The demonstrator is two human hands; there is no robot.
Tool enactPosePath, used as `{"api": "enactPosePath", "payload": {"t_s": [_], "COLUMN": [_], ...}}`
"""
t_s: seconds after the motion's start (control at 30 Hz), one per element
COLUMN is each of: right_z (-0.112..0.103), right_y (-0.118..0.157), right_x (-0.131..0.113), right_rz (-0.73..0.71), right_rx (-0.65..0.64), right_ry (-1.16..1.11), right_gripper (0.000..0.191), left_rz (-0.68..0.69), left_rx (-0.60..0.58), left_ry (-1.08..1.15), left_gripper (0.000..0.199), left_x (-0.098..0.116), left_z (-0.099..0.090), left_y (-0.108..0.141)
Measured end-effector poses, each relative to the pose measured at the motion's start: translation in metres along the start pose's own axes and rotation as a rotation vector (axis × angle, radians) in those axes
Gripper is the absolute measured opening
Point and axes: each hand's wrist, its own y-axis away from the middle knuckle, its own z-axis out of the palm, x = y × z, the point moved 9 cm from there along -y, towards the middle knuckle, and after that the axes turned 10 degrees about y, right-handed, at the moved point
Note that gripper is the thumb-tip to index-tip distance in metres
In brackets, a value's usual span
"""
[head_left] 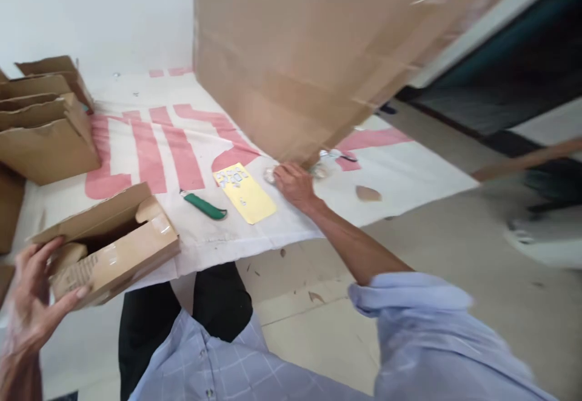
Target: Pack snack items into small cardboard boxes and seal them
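Left hand and carton: my left hand [39, 298] is clamped on the near-left end of a small open carton [125, 254], thumb along its printed near wall and fingers at its far side. The carton lies tilted to the right of this hand, its opening upward, partly over the edge of the white-and-red cloth [300, 228].

Right hand: my right hand [295, 185] reaches down among shiny clear pieces [270, 175], just below the lowest part of a large cardboard box [282, 43]. I cannot tell whether its fingertips are together or what they grip; the area is blurred.

Surroundings: just left of the right hand lies a yellow card [257, 207] bearing small pale pieces [233, 176]; farther left, between the hands, is a green-handled tool [204, 205]. A brown scrap [368, 193] lies to the right of the right hand. Beyond the left hand stand several open brown cartons [40, 146].
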Motion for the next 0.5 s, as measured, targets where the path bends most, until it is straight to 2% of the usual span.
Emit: {"api": "enactPosePath", "payload": {"t_s": [0.07,0.2,0.3,0.37,0.43,0.5], "right_z": [0.000,0.011,0.006,0.002,-0.001,-0.003], "right_y": [0.006,0.015,0.022,0.025,0.028,0.031], "right_x": [0.003,0.010,0.007,0.000,-0.009,-0.015], "right_rz": [-0.032,-0.037,-0.036,-0.042,-0.048,-0.038], "right_rx": [0.108,0.185,0.232,0.181,0.074,-0.048], "right_ry": [-0.088,-0.194,-0.233,-0.197,-0.113,-0.028], "right_gripper": [0.024,0.032,0.030,0.023,0.018,0.023], "left_rz": [-0.020,-0.083,-0.078,-0.067,-0.064,-0.071], "left_rx": [0.005,-0.044,-0.065,-0.050,-0.036,-0.038], "left_ry": [0.081,0.148,0.166,0.200,0.209,0.202], "left_gripper": [0.077,0.088,0.090,0.093,0.098,0.103], "left_x": [0.009,0.011,0.011,0.011,0.009,0.007], "left_z": [0.003,0.009,0.010,0.010,0.010,0.011], "left_y": [0.002,0.003,0.004,0.004,0.005,0.007]}}
